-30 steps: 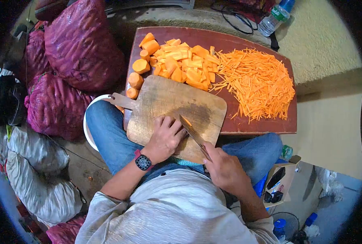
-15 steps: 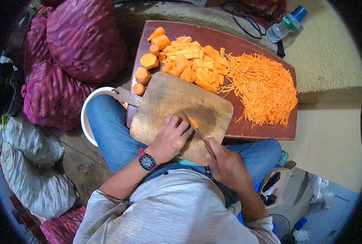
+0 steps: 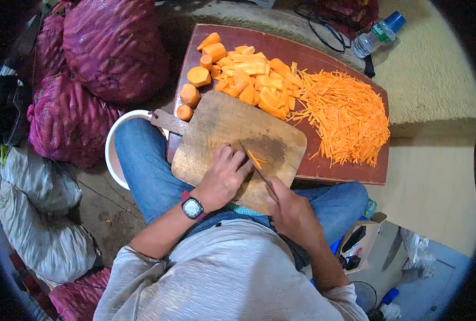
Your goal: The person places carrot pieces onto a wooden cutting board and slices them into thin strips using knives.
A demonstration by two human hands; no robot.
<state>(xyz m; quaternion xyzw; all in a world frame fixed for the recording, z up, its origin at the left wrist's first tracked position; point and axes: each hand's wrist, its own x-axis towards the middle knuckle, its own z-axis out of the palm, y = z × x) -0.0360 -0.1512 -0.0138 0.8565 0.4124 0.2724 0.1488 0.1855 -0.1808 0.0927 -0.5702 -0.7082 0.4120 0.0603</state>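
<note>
Carrot slivers (image 3: pixel 255 160) are lying beside the knife (image 3: pixel 259 171) on the wooden cutting board (image 3: pixel 211 125); slicing seems in hand. The right hand (image 3: pixel 298 215) is clenching the handle, while the left hand (image 3: pixel 222 183) is curling near the blade, its grasp too hidden to tell. Another cut would be calling for tucked fingertips. Carrot strips (image 3: pixel 350 117) are covering the table's (image 3: pixel 350 174) right side.

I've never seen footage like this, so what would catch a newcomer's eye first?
Probably the bright heap of shredded carrot at the right of the red tabletop, with carrot chunks to its left. Nearer the body, the right hand holds a knife over a wooden cutting board.
</note>
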